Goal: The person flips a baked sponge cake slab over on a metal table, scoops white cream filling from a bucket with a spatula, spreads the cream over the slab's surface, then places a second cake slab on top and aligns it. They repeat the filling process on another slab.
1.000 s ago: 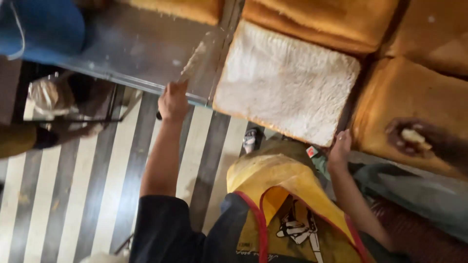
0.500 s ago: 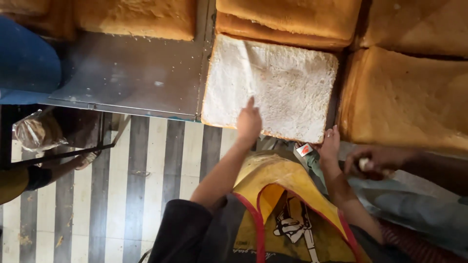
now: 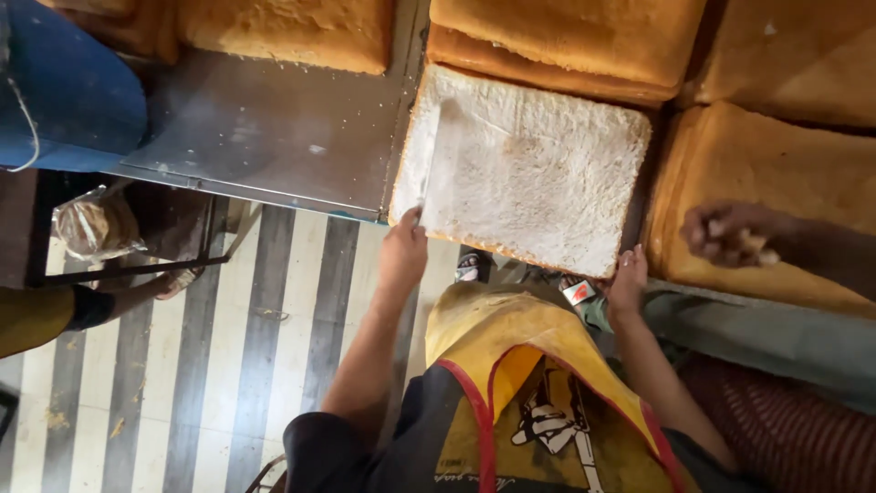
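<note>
Pale sponge slab lies crumb-side up on golden cake sheets, just right of the steel table. Left hand pinches its near-left corner; right hand presses fingers against its near-right edge. Step appears to be squaring the slab; next calls for an even two-handed hold.

Warm dim indoor light, soft shadows, mild blur (edges softest), no glare
</note>
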